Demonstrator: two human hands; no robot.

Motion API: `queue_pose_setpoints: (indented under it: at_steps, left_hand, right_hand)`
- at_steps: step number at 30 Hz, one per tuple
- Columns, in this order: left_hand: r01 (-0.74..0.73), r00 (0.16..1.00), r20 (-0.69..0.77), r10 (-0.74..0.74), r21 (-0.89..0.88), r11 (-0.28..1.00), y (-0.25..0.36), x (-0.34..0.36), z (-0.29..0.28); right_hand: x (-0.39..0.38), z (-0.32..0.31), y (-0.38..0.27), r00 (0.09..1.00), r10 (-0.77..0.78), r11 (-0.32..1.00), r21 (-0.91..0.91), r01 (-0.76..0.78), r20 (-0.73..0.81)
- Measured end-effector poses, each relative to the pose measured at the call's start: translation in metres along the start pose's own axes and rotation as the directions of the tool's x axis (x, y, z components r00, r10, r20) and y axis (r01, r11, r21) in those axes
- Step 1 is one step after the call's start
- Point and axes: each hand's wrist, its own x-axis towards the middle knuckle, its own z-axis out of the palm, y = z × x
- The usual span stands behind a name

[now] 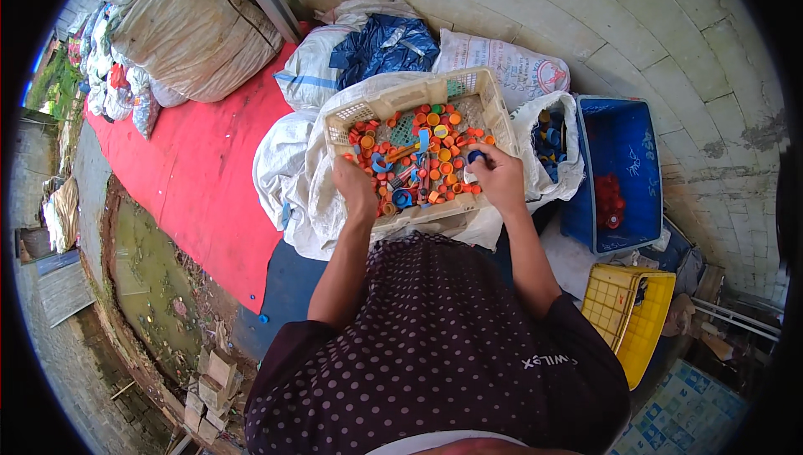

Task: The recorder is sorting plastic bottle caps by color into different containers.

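Observation:
A cream plastic crate (491, 104) with slatted sides lies tilted in front of me. Inside it are many loose bottle caps (435, 133), mostly orange and red, with some blue, yellow and green pieces. My right hand (502, 179), over the crate's right side, pinches a dark blue bottle cap (475, 156) between thumb and fingers. At the left wall, my left hand (357, 187) is closed around the crate's edge, its fingertips partly hidden. White woven sacking (288, 179) spreads beneath and beside the crate.
Right of the crate stand an open white sack (573, 175) of dark blue pieces, a blue bin (585, 204) with red pieces inside, and a yellow crate (648, 321). Full sacks (502, 58) line the block wall behind. Red sheeting (209, 179) covers ground at left, beside greenish water (150, 263).

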Motion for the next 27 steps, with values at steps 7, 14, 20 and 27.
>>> queue_pose_setpoints:
  at_steps: [7, 14, 20, 27]
  left_hand:
    - [0.031, 0.845, 0.477, -0.244, 0.410, 0.911, 0.003, -0.005, -0.001]
    - [-0.169, 0.712, 0.662, -0.234, 0.485, 0.858, -0.032, -0.012, -0.012]
    - [0.090, 0.581, 0.686, -0.439, 0.482, 0.872, 0.002, -0.029, -0.013]
    - [0.070, 0.669, 0.717, -0.194, 0.200, 0.977, -0.015, -0.046, -0.017]
  right_hand:
    - [0.019, -0.009, -0.011, 0.958, 0.267, 0.895, 0.342, -0.286, 0.102]
    - [0.007, 0.015, 0.002, 0.956, 0.285, 0.822, 0.494, -0.281, 0.071]
    - [-0.006, 0.033, 0.015, 0.980, 0.153, 0.975, 0.144, -0.171, 0.127]
    - [-0.015, 0.076, -0.008, 0.978, 0.016, 1.000, 0.019, -0.021, 0.207]
